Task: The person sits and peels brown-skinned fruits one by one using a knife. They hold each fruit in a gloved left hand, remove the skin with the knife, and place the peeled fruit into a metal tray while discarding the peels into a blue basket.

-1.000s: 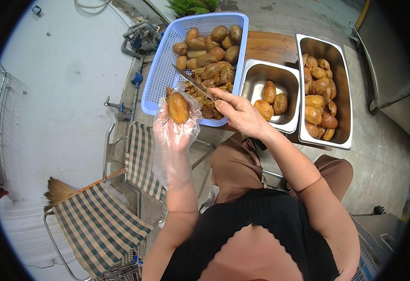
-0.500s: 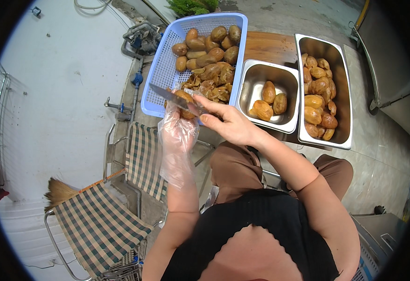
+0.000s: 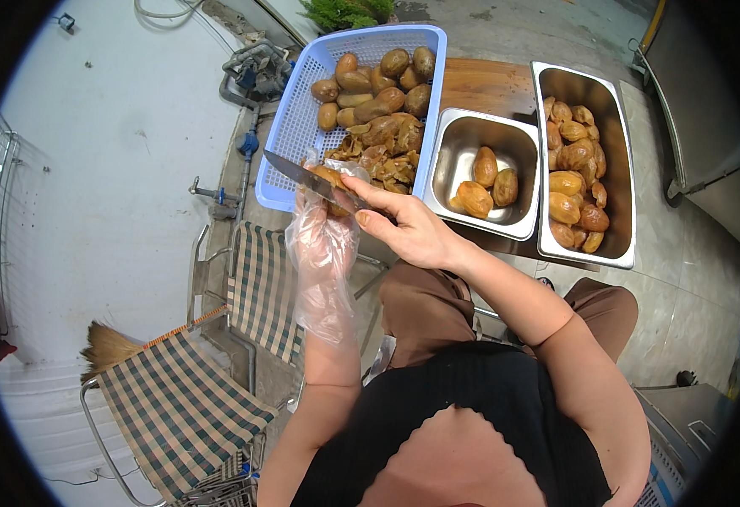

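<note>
At the near left corner of a blue perforated plastic basket (image 3: 296, 110), the left hand (image 3: 322, 237), in a clear plastic glove (image 3: 324, 313), is curled around a brown oval fruit (image 3: 333, 174), presumably to steady it beneath the long grey metal knife (image 3: 300, 174) gripped in the bare right hand (image 3: 412, 226).

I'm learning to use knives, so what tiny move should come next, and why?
Perhaps slide the knife gently along the brown fruit: the right hand holds the blade across it, the plastic-gloved left hand supports it, and peel-like scraps lie in the blue basket.
</note>
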### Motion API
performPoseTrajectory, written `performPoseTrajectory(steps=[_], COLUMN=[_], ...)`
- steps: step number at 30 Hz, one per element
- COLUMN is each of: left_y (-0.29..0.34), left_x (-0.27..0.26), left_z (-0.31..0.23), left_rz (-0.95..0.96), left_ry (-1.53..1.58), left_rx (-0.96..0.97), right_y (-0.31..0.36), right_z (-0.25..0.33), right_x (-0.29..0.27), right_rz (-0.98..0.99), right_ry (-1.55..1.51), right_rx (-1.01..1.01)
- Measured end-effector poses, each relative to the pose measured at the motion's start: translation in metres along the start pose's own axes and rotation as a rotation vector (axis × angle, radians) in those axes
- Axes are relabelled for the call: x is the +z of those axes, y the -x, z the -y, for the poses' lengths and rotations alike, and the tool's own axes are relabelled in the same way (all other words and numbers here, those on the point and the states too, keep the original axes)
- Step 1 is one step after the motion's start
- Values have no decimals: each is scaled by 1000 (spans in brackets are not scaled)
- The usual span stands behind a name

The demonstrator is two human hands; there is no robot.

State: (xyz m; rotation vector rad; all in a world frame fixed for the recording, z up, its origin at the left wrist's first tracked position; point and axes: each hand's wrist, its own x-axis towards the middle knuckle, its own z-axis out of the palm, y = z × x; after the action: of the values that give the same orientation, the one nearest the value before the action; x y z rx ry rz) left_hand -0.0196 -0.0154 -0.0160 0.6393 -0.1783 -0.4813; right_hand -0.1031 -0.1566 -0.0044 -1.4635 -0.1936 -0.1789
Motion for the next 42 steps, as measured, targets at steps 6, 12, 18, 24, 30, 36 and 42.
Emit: performPoseTrajectory(steps=[6,12,18,24,30,36,42], left_y=[3,4,2,1,-2,-6,-9], left_x=[3,7,8,-6,-10,-6,-14], left_z=[1,-2,-5,-10,-9,-7,0], left_rz=[68,20,-20,16,61,127,59], left_ry=[-14,-47,20,187,364,319,188], left_rx=[31,-5,-71,-168,-285,-307,-247], right_y=[1,2,4,3,3,-1,-3], right_z=[2,7,3,5,7,15,19], right_x=[-2,-4,-15,-18,-23,-22,-18], right_rz=[32,-2,34,32,8,35,90], right_ry=[-52,-281,-435,-441,-424,-396,-276], right_rx=[23,149,228,233,265,257,219])
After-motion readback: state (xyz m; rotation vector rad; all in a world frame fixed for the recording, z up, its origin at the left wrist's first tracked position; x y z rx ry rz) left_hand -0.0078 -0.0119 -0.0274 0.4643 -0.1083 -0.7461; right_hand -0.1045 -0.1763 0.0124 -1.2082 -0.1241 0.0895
